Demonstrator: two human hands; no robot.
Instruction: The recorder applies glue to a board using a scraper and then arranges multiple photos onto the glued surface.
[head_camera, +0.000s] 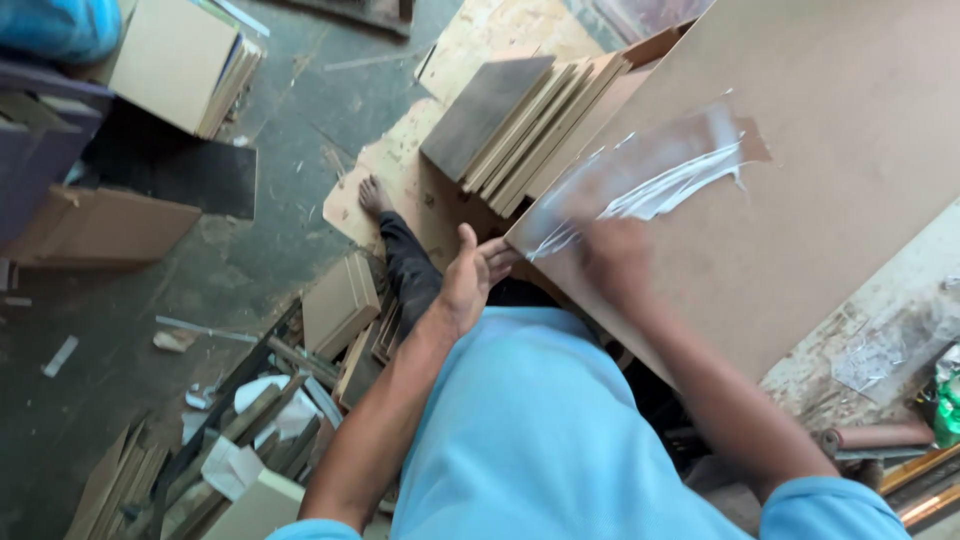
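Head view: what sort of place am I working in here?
Likely a woodworking or carpentry workshop: a large brown fibreboard panel smeared with white glue, a stack of cut board pieces, and offcuts littering the dusty grey floor.

The person wears a light blue short-sleeved shirt; its sleeves end above the elbows, leaving both forearms bare. Dark trousers cover one leg, and the foot is bare. No gloves, watch or rings show.
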